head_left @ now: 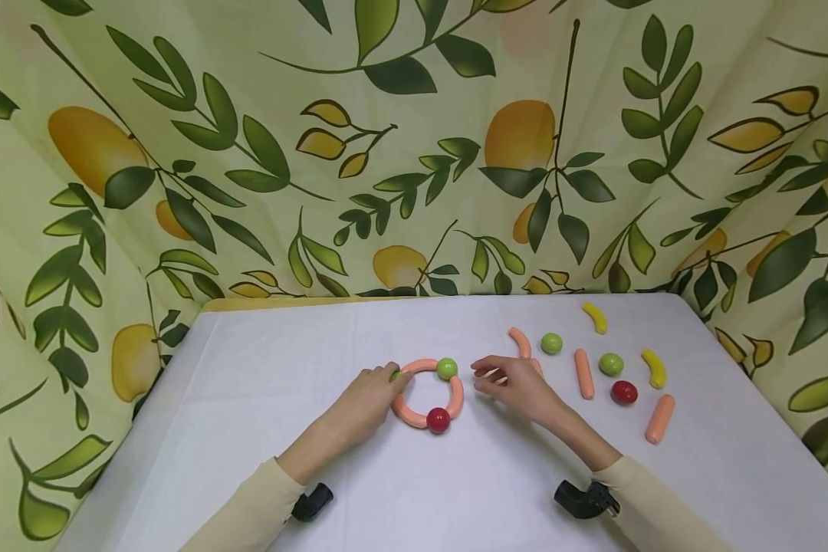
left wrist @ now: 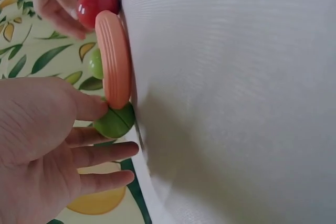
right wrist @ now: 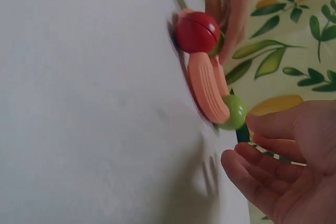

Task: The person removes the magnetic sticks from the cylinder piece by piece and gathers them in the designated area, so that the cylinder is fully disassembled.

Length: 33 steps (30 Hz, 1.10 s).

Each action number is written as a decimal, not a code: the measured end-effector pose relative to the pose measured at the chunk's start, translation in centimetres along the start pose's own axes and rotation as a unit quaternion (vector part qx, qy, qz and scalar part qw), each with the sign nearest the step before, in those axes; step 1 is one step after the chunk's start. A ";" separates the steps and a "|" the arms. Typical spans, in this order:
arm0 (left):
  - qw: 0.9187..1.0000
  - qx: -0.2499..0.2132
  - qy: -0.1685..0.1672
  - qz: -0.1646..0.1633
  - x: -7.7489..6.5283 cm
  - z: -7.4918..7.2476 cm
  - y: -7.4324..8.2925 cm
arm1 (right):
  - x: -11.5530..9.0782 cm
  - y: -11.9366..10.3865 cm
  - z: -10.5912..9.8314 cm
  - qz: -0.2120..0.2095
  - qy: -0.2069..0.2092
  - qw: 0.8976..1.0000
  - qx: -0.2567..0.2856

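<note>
A white-covered table [head_left: 200, 460] fills the lower part of the head view, beneath a hanging cloth [head_left: 400, 264] printed with leaves and orange fruit. Just below the centre of that frame lies a ring [head_left: 409, 414] made of curved pink pieces [head_left: 458, 399] with toy balls at the joints: a red ball [head_left: 438, 420] at the bottom, a right green ball [head_left: 447, 369] at the upper right and a left green ball [left wrist: 116, 121] at the left. The left hand [head_left: 366, 397] pinches the left green ball between thumb and forefinger, two other fingers stretched out; the right hand [head_left: 517, 389] holds nothing, its fingers loosely bent near the right green ball. The balls look glossy and hard, probably light, so they would likely roll from a careless touch; a pinch across the widest part seems safest. The curved pink pieces look stiff and sturdy, with shallow grooves that should help fingertips; the middle of the arc seems the best hold. Nothing visible locks the ring together, so a sideways knock could probably break it up. Toward the right of the frame lie straight pink sausages [head_left: 584, 374], yellow bananas [head_left: 654, 369], loose green balls [head_left: 611, 364] and another red ball [head_left: 624, 393].
</note>
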State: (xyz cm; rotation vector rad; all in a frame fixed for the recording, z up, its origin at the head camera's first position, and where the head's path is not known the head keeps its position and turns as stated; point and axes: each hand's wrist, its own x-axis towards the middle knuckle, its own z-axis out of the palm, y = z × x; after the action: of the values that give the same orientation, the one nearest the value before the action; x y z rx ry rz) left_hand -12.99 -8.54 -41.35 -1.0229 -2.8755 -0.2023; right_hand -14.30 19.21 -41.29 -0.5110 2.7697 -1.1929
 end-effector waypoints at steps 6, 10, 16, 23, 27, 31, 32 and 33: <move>0.998 -0.044 -0.039 -0.025 -0.4 0.1 0.3 | 0.7 -0.9 1.7 -0.006 0.000 1.000 0.003; 0.995 -0.072 -0.052 -0.036 -0.8 0.2 0.3 | 1.2 -1.3 2.3 0.000 0.001 1.000 0.002; 0.996 -0.064 -0.052 -0.028 -1.2 0.3 0.4 | 1.8 -1.4 2.7 -0.007 0.008 1.000 -0.001; 0.996 -0.062 -0.053 -0.020 -1.7 0.1 0.7 | 2.8 -1.4 2.9 -0.012 -0.002 1.000 0.012; 0.997 -0.058 -0.055 -0.021 -1.9 0.0 1.0 | 3.4 -1.0 2.8 -0.022 -0.015 0.999 0.023; 0.997 -0.044 -0.058 -0.016 -2.1 -0.1 1.5 | 3.9 -0.6 2.8 -0.031 -0.025 0.999 0.032; 0.997 -0.038 -0.058 -0.015 -2.2 -0.1 1.6 | 4.0 -0.5 2.8 -0.032 -0.027 0.999 0.034; 0.998 -0.032 -0.058 -0.014 -2.3 -0.1 1.7 | 4.1 -0.4 2.8 -0.033 -0.029 0.998 0.037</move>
State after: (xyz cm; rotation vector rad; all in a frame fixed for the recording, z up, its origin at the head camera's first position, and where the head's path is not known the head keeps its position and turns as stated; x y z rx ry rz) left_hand -10.13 -8.68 -41.33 -1.0392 -3.0072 -0.2448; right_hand -17.51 15.64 -42.65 -0.6245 2.6691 -1.2679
